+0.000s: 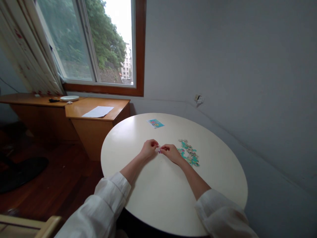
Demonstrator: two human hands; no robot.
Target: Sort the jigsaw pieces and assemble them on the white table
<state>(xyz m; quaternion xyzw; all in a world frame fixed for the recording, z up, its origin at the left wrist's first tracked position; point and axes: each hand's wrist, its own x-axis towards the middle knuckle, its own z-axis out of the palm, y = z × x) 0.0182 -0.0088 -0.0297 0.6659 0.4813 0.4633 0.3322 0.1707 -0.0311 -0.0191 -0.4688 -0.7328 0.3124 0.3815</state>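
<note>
Over the middle of the white oval table [158,191], my two hands meet around small jigsaw puzzle pieces [159,151] with purple and pale patches. My left hand [149,147] pinches a pale piece between thumb and fingertips. From the other side, my right hand [171,153] grips a piece, fingertips almost against those of the left. How the pieces fit together is too small to tell. Just right of my right hand lies a loose pile of puzzle pieces [192,153], some teal side up, others showing grey-beige backs. A colourful teal picture card [156,123] lies flat beyond my hands.
Behind the table at left stands a wooden desk [121,105] bearing a sheet of paper [98,111] and a white plate [69,98]. A wall socket with a plug [198,99] is at the back. A wooden chair edge [49,226] shows at lower left.
</note>
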